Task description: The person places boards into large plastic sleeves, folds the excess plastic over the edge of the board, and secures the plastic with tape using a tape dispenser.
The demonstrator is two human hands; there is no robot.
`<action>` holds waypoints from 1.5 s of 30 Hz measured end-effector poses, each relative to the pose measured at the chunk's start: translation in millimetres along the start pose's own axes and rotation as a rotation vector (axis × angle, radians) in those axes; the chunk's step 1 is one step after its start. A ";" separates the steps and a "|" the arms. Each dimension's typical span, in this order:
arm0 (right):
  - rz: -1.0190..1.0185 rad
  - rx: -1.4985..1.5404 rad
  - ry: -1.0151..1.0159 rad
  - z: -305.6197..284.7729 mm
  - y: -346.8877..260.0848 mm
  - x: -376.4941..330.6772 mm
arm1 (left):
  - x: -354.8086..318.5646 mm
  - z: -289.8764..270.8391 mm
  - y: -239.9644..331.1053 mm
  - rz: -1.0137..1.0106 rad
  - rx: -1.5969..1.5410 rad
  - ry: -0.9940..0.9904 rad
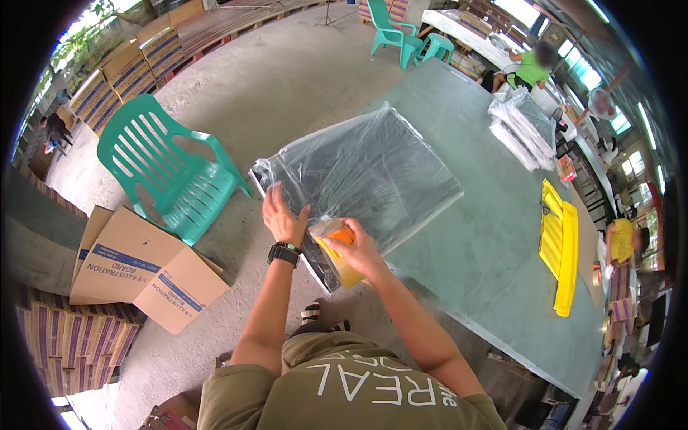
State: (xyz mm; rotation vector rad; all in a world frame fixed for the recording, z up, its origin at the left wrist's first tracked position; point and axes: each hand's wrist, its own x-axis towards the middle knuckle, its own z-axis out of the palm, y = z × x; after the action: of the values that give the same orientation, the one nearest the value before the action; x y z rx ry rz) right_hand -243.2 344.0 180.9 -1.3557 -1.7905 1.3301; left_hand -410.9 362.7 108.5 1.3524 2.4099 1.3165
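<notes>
A flat dark panel point(373, 168) with pale edges, sheathed in clear plastic film point(315, 154), lies on the grey-green table and juts past its left edge. My left hand point(285, 221), wearing a dark wristwatch, rests on the film near the panel's left edge, fingers extended and thumb apart. Gripped in my right hand point(360, 252) is an orange and yellow tape dispenser point(337, 247), held against the panel's near-left side. The fingers beneath the dispenser are partly hidden. Wrinkled film bunches at the panel's far-left corner.
A green plastic chair point(179, 175) stands left of the table point(459, 279), with cardboard boxes point(140, 265) beside it. Yellow folded sheets point(560, 244) and a stack of clear plastic bags point(523, 129) lie on the table's right. Other people point(534, 68) are at the back and right.
</notes>
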 end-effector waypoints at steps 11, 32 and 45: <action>0.037 -0.057 -0.002 13.3 -0.1 5.5 | 30.1 9.0 -29.5 0.586 0.466 -0.445; 0.234 0.069 0.011 -57.1 80.1 -210.1 | 38.1 10.9 -27.7 0.570 0.546 -0.540; 0.078 0.130 -0.018 -1.1 161.5 -141.4 | -127.2 -47.0 -40.3 0.611 0.403 -0.666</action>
State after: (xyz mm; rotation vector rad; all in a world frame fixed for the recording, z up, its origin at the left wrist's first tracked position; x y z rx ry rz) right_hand -126.0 216.5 54.2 -1.3584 -1.6471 1.4778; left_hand -381.1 230.2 69.1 2.2915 1.8987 0.2903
